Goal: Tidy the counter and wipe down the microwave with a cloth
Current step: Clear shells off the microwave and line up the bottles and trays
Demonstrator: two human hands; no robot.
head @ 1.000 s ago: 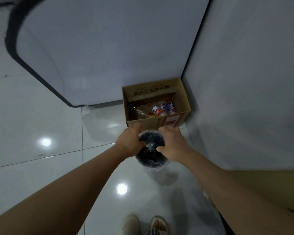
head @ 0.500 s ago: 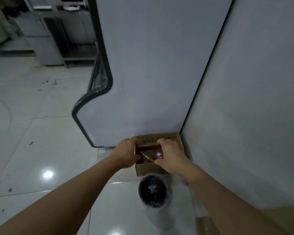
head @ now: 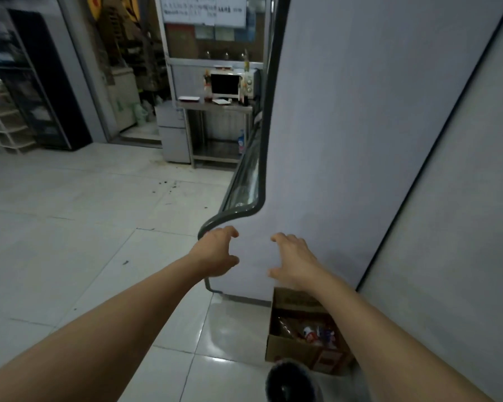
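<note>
- Large pale grey-white panel (head: 346, 140) with a dark curved rim, filling the right half of the head view; beside it on the right, a second pale wall (head: 462, 227) behind a dark seam.
- Glossy white tiled floor (head: 70, 213), speckled with dark crumbs in front of the far counter.
- Far steel counter (head: 215, 109) on thin legs, straight ahead and well apart from both hands, with its long edge running left to right across the view.
- On that counter, small white box-shaped microwave (head: 233, 84) with a dark door: door face turned toward the camera, long axis lying along the counter's edge. A few flat items and small bottles around it, too small to name. No cloth visible anywhere.
- Open brown cardboard box (head: 295, 340) on the floor against the panel, below the right forearm, holding bottles and wrappers.
- Round black bin (head: 289, 382) with a clear liner, at the bottom edge, just beside the box.
- Left hand (head: 217, 252) and right hand (head: 292, 261), both raised in front of the panel, palms facing each other, apart.
- Left fingers (head: 231, 232) and right fingers (head: 278, 237) loosely spread and relaxed, gripping nothing.
- Deciding relation: microwave ahead, up and slightly left of the hands. Left hand marginally nearer in line, though neither within reach. Probably a walk forward along the panel first, then a cloth to find.
</note>
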